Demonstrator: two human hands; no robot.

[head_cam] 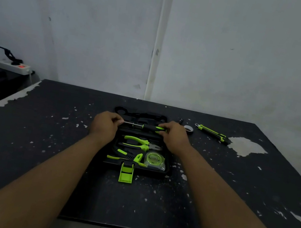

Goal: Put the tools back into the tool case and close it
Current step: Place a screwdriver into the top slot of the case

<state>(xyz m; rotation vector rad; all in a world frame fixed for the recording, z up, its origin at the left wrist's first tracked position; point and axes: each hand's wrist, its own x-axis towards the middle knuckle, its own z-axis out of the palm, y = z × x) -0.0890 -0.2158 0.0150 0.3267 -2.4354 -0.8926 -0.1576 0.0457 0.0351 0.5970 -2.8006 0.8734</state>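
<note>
An open black tool case (165, 173) lies in the middle of the table, its green latch (126, 173) hanging toward me. Inside lie green pliers (140, 143), a tape measure (154, 159) and a green-handled tool (126, 156). A black and green screwdriver (144, 126) is held level over the case's far half. My left hand (105, 124) pinches its metal tip. My right hand (174, 136) grips its handle end. A green and black utility knife (211, 133) and a tape roll (189, 128) lie on the table to the right of the case.
The black table (40, 145) has chipped paint and meets a white wall at the back. A white power strip (8, 65) with a black cable sits on a lower surface at the far left. A small dark item (180, 121) lies by the tape roll.
</note>
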